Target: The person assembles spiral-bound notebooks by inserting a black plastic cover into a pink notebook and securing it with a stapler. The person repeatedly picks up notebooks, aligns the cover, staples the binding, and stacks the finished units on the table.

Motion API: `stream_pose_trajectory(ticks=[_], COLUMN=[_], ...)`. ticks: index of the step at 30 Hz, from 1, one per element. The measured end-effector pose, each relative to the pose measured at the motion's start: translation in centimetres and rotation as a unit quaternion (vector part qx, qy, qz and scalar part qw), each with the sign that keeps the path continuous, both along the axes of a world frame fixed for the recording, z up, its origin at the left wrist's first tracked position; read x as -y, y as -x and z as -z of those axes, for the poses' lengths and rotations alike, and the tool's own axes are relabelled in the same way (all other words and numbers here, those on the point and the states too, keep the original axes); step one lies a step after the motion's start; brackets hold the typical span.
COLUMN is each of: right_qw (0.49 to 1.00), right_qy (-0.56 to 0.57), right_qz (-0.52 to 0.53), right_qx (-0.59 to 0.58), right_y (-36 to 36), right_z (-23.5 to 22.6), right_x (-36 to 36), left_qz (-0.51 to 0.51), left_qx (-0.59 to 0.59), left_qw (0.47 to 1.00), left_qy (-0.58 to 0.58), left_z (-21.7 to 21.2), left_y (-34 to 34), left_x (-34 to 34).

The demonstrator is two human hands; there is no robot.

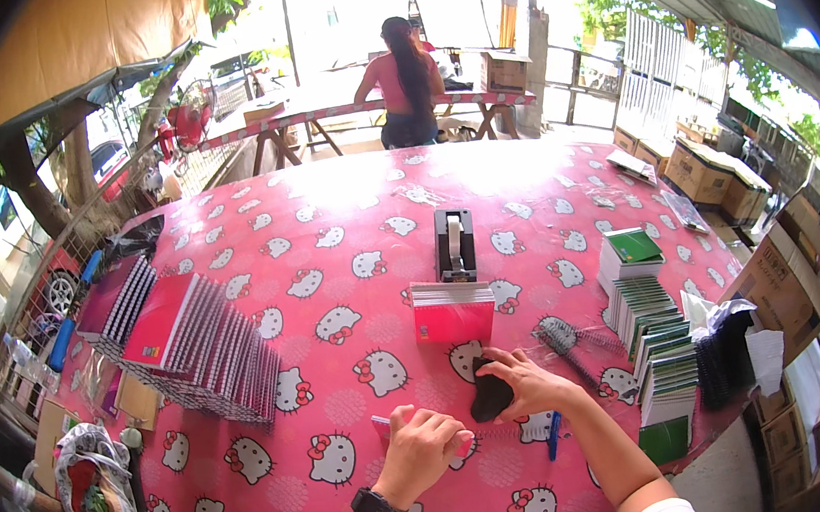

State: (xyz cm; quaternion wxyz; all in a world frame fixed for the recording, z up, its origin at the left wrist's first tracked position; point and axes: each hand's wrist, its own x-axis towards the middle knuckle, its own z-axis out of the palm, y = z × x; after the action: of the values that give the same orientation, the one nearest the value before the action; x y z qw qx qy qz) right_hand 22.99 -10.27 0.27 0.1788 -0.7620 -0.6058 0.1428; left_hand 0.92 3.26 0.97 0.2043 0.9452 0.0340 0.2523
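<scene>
A black object (491, 394) is gripped by the right hand (528, 383); a pink item (384, 429) is clasped under the left hand (425, 446). Notebook stacks (194, 344) lie unhandled; much seems left.

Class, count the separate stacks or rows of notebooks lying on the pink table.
3: a fanned row of red spiral notebooks at left, a small red stack by the tape dispenser, green stacks at right. More may be hidden.

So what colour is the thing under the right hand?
Black: the small object under the right hand is dark black, seen in the head view.
</scene>
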Motion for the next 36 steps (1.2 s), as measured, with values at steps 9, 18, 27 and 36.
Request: stream_pose_trajectory(ticks=[9,18,27,36], right_qw=[0.781,0.877,0.892,0.909], right_qy=[-0.103,-0.063,-0.011,-0.015], right_qz=[-0.149,-0.092,-0.039,0.048], right_qx=[-0.598,-0.468,-0.45,-0.413], right_y=[0.7,3.1,4.2,3.6], right_z=[-0.8,-1.6,0.8,0.9], right_x=[2.1,1.3,0.3,0.1], left_qz=[-0.024,-0.014,-0.038,-0.061], left_qx=[-0.004,0.014,0.01,0.004], left_qw=[1.0,1.0,0.999,0.994], left_qy=[-0.008,0.002,0.002,0.093], left_z=[-0.3,-0.3,0.0,-0.4], left_y=[0.8,0.5,0.7,0.8], left_x=[-2.1,-2.0,-2.1,-1.9])
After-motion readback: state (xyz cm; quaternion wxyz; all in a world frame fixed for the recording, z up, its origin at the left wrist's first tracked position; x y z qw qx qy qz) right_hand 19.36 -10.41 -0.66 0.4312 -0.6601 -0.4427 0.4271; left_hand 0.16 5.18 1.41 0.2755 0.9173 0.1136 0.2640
